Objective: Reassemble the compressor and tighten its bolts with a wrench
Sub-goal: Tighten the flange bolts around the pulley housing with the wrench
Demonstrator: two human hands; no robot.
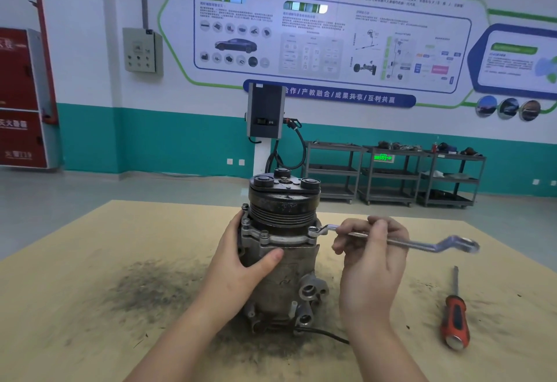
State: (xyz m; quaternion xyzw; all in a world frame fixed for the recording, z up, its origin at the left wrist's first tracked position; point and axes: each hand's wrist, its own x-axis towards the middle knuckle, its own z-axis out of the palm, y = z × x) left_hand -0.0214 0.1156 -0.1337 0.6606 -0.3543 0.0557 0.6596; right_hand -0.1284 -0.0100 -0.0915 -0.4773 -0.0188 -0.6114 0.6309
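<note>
My left grip [241, 264] wrapped the compressor [280, 249]; my right grip [370, 249] pinched the wrench [391, 241] — its ring could slip off the flange bolt [313, 231]

This is looking like a vehicle-training workshop. A big wall poster [325, 28] is showing a car, its parts and diagrams under printed headings. Below it a charging unit [265, 113] with a hanging cable is standing on a white post against the teal-banded wall. Three grey metal carts [391, 176] are lining that wall, carrying loose mechanical parts (too small to tell apart). A grey switch box [141, 50] is hanging left of the poster, and a red cabinet [21, 98] is standing at the far left. In front, a board-covered table [90, 276] is showing dark greasy smears, with a red-handled screwdriver [455, 312] lying near its right edge.
</note>
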